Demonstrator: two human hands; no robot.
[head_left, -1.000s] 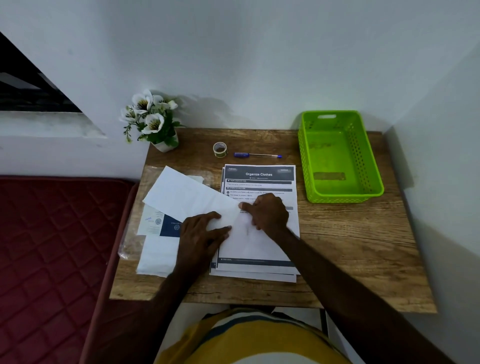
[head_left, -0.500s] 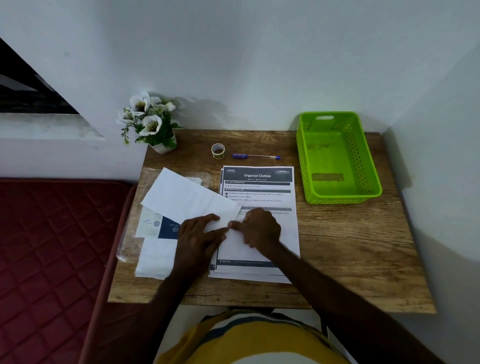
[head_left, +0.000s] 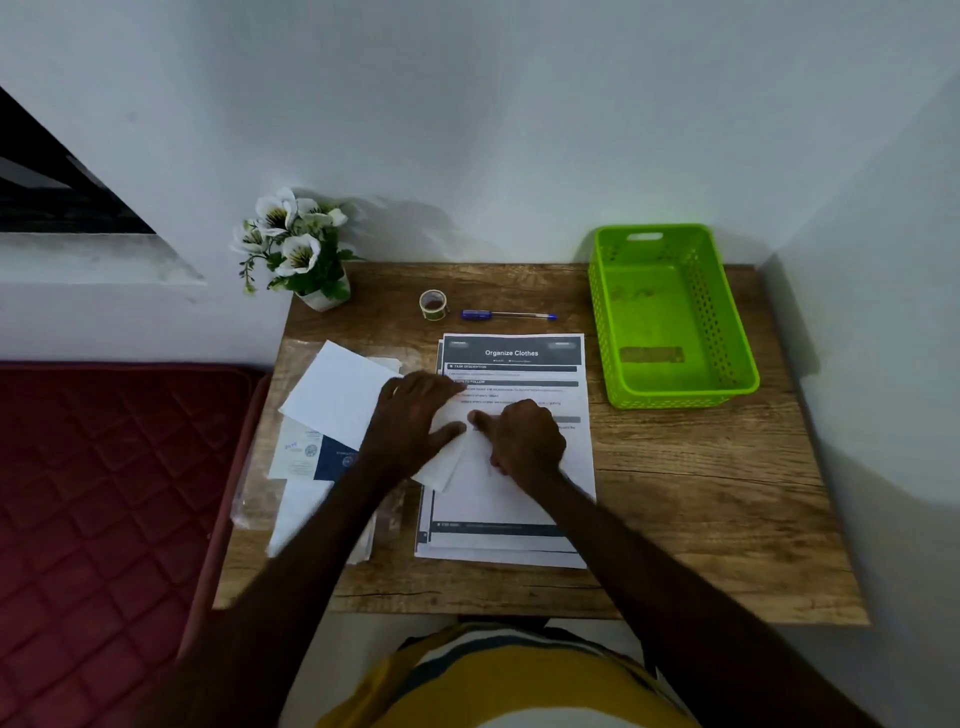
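Observation:
A folded white sheet (head_left: 337, 395) lies slantwise across the table's middle left, its near end overlapping a stack of printed pages headed "Organize Clothes" (head_left: 511, 353). My left hand (head_left: 410, 426) presses flat on the sheet with fingers spread. My right hand (head_left: 524, 441) sits just right of it with curled fingers over the sheet's near end, and its thumb points left along the fold. The two thumbs almost touch. The part of the sheet under the hands is hidden.
A green perforated basket (head_left: 602, 322) stands at the back right. A blue pen (head_left: 506, 315) and a small tape roll (head_left: 432, 304) lie behind the pages, with a flower pot (head_left: 296, 244) at the back left corner. Documents in a clear sleeve (head_left: 306, 457) lie left. A red mattress (head_left: 104, 493) borders the wooden table (head_left: 701, 493).
My left hand has slid away from me up the white sheet, from its near part to its middle. My right hand has stayed at the sheet's near end.

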